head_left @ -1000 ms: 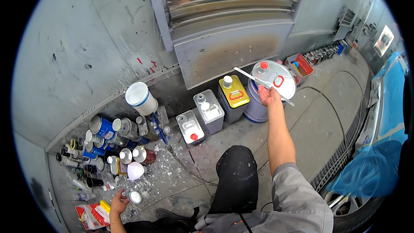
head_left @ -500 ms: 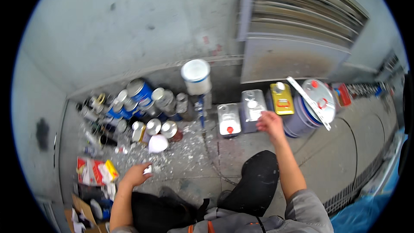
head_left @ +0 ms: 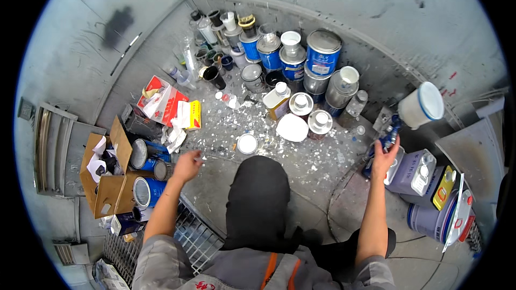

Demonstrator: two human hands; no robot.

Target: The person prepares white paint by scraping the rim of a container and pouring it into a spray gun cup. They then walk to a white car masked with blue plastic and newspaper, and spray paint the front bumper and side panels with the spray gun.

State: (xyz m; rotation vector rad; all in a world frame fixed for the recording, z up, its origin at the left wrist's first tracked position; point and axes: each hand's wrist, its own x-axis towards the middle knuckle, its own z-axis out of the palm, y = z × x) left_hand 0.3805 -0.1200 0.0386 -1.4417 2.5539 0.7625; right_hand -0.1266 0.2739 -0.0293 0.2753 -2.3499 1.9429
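At the right, my right hand [head_left: 382, 160] has its fingers around the lower part of a blue spray gun [head_left: 391, 133], partly hidden behind them. A white cup [head_left: 423, 105] with a blue rim sits at the gun's upper end. To the left, over the floor, my left hand [head_left: 188, 165] hangs with fingers loosely bent and slightly apart, and I see nothing held in it. Closest to its fingertips are a crumpled white paper [head_left: 173, 137] and a round white lid [head_left: 247, 144].
Several paint cans, including a large blue one [head_left: 323, 51], stand along the wall. A cardboard box [head_left: 124, 145] lies left, near a red box [head_left: 171, 102]. On the right are a purple canister [head_left: 404, 173], a yellow-topped can [head_left: 444, 188] and a drum [head_left: 430, 217]. A metal grate [head_left: 196, 231] lies below.
My view has swung left. My right hand, earlier above the canisters, is now at the spray gun. My left hand is now nearer the crumpled paper.
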